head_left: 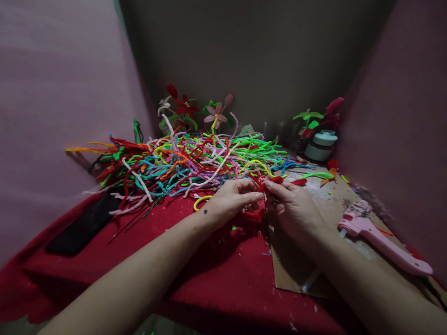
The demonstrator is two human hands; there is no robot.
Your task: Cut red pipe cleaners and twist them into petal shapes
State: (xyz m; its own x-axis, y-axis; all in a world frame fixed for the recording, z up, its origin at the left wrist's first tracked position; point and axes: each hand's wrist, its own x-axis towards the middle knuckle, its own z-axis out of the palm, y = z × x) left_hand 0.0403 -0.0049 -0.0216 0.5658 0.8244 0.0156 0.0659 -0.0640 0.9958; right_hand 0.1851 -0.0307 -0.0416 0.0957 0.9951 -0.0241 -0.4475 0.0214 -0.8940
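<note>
My left hand (232, 200) and my right hand (295, 207) meet above the front of the pile, fingertips close together. Between them is a red pipe cleaner (257, 181), pinched by the fingers of both hands. A fuzzy red loop (277, 179) pokes out above my right thumb, and another red piece (299, 182) shows behind that hand. My fingers cover part of the red piece, so its full shape is hidden. Just beyond lies a large tangled heap of coloured pipe cleaners (209, 160). A yellow ring-shaped handle (200, 203) shows beside my left wrist.
A pink glue gun (380, 237) rests on a cardboard sheet (288, 274) at right. On the red cloth (216, 270) at left lies a black phone (82, 228). Pipe-cleaner flowers (216, 114) and a lidded jar (319, 146) stand behind. Walls flank both sides.
</note>
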